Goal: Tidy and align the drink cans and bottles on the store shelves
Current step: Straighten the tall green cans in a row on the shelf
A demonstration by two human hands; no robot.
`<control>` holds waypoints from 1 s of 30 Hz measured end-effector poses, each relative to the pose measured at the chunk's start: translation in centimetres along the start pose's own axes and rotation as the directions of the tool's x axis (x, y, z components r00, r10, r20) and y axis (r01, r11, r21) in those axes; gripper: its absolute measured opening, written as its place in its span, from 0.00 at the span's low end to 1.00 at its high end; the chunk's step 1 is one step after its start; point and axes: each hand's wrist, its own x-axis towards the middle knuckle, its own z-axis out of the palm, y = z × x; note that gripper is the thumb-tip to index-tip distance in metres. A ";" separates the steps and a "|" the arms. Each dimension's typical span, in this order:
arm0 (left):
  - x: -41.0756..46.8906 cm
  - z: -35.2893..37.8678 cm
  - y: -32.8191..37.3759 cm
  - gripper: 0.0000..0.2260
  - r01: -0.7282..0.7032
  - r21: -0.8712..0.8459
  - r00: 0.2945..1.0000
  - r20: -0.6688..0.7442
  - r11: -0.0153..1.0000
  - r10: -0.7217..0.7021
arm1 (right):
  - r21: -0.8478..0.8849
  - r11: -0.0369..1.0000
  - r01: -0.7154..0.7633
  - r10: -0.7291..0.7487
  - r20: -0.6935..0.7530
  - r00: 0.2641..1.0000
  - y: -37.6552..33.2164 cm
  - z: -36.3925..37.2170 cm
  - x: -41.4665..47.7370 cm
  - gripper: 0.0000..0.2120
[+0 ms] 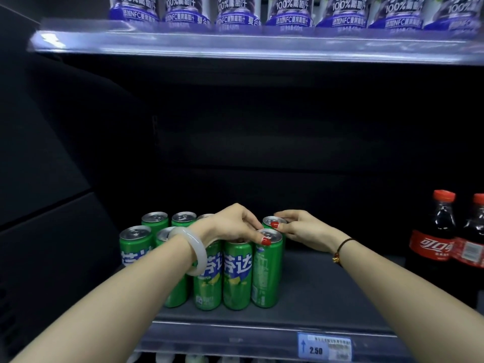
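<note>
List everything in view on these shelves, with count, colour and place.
Fanta cans: nine visible, green, clustered left of centre on the middle shelf.
Grape juice bottles: seven, purple-labelled, upper shelf, bottoms only.
Coca-Cola bottles: two, dark with red caps, middle shelf, right.
Price tag: one, blue and white, shelf front edge.
Bangle: one, white, left wrist.
Cord bracelet: one, dark, right wrist.
Left grip: pinches front-right can top.
Right grip: holds rear-right can top.

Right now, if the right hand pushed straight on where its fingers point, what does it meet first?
The right hand points leftward and grips the rear green can; just beyond lies the left hand, probably next, though depth is unclear.
</note>
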 end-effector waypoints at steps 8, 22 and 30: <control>0.1 0.2 -0.4 0.10 -0.011 -0.029 1.000 -0.008 1.000 0.011 | 0.081 0.997 0.003 0.000 -0.030 1.000 0.4 0.5 -0.1 0.21; 0.1 0.3 -0.2 0.06 -0.006 -0.045 1.000 -0.023 0.999 0.005 | 0.106 0.994 0.017 -0.012 -0.044 0.999 -0.2 2.5 0.2 0.23; 0.2 0.3 -0.2 0.06 0.001 -0.033 1.000 -0.021 0.999 -0.001 | 0.119 0.993 -0.009 0.011 -0.015 1.000 -0.1 2.2 0.1 0.22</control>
